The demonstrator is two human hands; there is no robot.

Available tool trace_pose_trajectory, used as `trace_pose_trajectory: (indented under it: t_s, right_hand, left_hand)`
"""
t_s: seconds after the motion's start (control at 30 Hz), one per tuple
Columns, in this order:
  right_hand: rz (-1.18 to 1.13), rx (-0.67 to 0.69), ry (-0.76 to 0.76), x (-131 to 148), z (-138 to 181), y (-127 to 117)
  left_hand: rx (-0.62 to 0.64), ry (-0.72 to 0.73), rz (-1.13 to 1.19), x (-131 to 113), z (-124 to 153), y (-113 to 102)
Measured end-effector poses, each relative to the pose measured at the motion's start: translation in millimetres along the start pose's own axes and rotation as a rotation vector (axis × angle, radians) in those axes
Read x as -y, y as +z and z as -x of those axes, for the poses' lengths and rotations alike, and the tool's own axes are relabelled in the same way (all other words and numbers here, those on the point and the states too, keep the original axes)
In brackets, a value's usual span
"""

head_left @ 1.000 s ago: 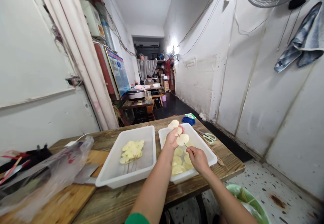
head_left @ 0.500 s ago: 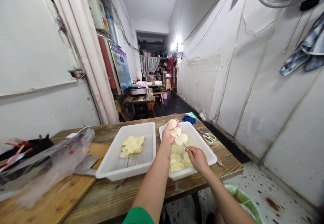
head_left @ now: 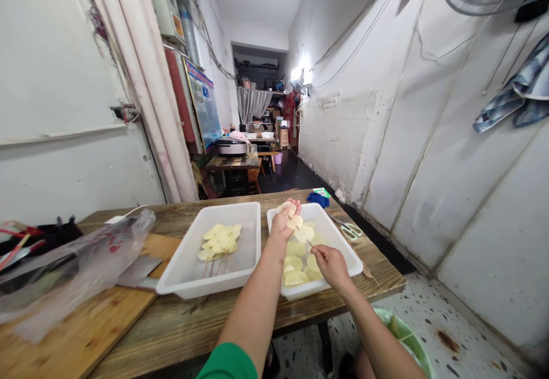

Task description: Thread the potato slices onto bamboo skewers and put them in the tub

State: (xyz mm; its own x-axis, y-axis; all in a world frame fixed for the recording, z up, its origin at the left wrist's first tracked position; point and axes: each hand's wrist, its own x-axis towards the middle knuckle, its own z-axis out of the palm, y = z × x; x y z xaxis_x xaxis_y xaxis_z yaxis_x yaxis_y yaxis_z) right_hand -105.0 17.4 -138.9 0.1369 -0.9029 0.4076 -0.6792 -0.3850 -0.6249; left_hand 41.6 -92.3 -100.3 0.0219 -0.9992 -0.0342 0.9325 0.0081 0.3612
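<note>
My left hand is closed around several pale potato slices threaded on a thin bamboo skewer, held over the right white tray. My right hand pinches the skewer's lower end just above loose slices lying in that tray. The left white tray holds finished skewers of slices, sticks pointing toward me.
Both trays sit on a wooden table. A cutting board, cleaver and plastic bag lie at left. Scissors and spare skewers lie right of the trays. A green bin stands below; a person sits far down the corridor.
The slices on the skewer have been pushed closer together toward my left hand, and both hands have dropped slightly toward the right tray. The camera has shifted a little.
</note>
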Motion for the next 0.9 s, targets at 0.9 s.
trace_pose_trajectory:
  t_s: [0.9]
  right_hand:
    - [-0.194, -0.214, 0.08, 21, -6, -1]
  left_hand:
    - [-0.04, -0.223, -0.079, 9, -4, -13]
